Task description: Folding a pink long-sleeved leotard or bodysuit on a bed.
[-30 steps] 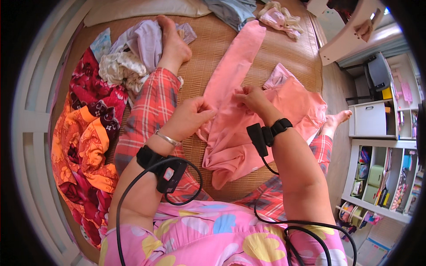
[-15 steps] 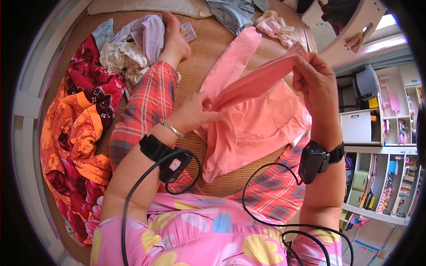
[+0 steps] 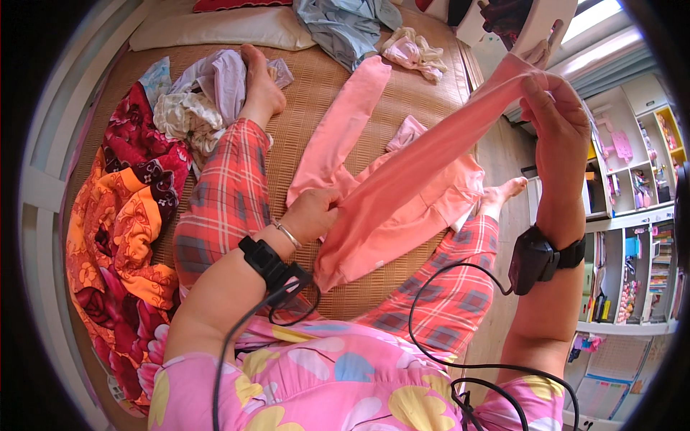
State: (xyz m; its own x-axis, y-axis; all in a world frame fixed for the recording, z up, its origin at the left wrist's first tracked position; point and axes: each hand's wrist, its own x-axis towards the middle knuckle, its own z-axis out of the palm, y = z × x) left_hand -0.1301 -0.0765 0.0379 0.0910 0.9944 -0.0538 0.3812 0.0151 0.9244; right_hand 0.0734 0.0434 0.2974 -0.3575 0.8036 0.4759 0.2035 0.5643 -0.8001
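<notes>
A pink long-sleeved sweatshirt (image 3: pixel 413 183) lies spread on the woven mat (image 3: pixel 302 93) between my legs. My right hand (image 3: pixel 559 109), raised at the right, pinches the cuff end of one sleeve and holds it stretched up off the mat. Near the shoulder end of that same sleeve, my left hand (image 3: pixel 313 215) is closed on the fabric. The other sleeve (image 3: pixel 343 118) lies flat, pointing away from me. Part of the body of the sweatshirt is hidden beneath the lifted sleeve.
A red and orange flowered blanket (image 3: pixel 129 237) is heaped at the left. Crumpled light clothes (image 3: pixel 190 115) lie beside my left foot. Farther off are a pillow (image 3: pixel 215 29), a blue garment (image 3: pixel 341 29) and a small pale garment (image 3: pixel 415 54). Black cables (image 3: pixel 417 323) hang from both wrists.
My right hand has moved up and to the right, drawing the sleeve out long and straight. My left hand's fingers have closed in on the fabric. The view has shifted slightly right.
</notes>
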